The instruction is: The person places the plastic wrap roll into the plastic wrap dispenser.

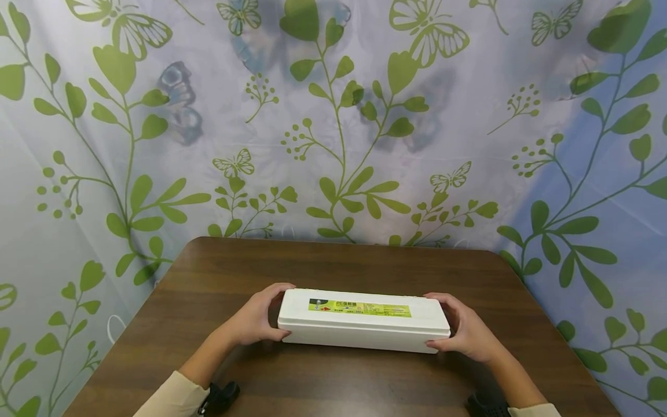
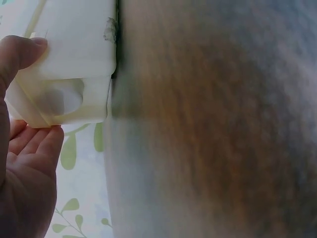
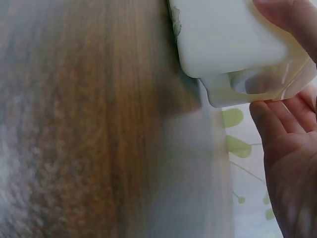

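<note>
A long white cling film box (image 1: 359, 338) with a green and yellow label (image 1: 359, 308) on its lid lies crosswise in the middle of the brown table. At its left end, my left hand (image 1: 259, 315) grips it, thumb on the front face and fingers behind. The right hand (image 1: 467, 329) holds the opposite end the same way. In the left wrist view the box's end wall (image 2: 62, 101) has a rounded opening, with fingertips at the back edge. A similar opening shows in the end of the box (image 3: 233, 96) in the right wrist view.
The wood-grain table (image 1: 344, 260) has rounded far corners. Behind it hangs a pale curtain (image 1: 344, 145) printed with green leaves and butterflies, which also runs down both sides. Black straps circle both wrists, below beige sleeves (image 1: 174, 397).
</note>
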A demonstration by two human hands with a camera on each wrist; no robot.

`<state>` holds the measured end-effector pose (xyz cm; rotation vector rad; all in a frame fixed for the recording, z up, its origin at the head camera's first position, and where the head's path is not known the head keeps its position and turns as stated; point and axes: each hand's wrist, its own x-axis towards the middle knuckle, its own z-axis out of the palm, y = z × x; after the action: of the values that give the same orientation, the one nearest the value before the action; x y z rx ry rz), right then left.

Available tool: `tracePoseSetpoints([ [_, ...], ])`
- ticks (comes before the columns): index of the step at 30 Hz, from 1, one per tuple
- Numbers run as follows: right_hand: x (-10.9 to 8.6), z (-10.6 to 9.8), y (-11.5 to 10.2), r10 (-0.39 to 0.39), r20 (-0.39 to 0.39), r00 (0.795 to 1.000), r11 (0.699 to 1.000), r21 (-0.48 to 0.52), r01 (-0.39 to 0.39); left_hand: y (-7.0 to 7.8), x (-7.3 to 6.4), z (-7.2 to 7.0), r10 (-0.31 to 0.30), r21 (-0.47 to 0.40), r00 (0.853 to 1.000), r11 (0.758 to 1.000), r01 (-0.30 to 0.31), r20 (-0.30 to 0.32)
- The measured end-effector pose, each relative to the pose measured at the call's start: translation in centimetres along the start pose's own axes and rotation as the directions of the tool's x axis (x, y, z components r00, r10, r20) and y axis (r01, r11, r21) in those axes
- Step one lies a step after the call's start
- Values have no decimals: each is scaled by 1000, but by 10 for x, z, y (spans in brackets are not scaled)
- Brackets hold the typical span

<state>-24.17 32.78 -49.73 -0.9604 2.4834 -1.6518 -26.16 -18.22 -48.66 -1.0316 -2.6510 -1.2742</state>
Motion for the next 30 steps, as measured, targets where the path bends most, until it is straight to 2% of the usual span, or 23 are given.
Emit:
tracePoseSetpoints([
  [7,0,0,-2,4,-31,1000,998,-57,-6,4,1,-1,-7,-15,1000,1000,7,19],
  [13,0,-1,-3,17,-22,1000,996,-90,-19,2,2,-5,1,-95,998,995,5,62],
  [17,1,-1,-3,27,-7,1000,996,-82,-28,-1,2,-6,-5,-143,996,990,18,89],
  [24,1,-2,1,31,5,1000,997,-77,-30,-2,1,-7,-9,-182,995,983,27,97],
  [30,1,-4,1,45,60,997,999,26,-47,-2,-1,-7,-59,-224,992,971,84,115],
])
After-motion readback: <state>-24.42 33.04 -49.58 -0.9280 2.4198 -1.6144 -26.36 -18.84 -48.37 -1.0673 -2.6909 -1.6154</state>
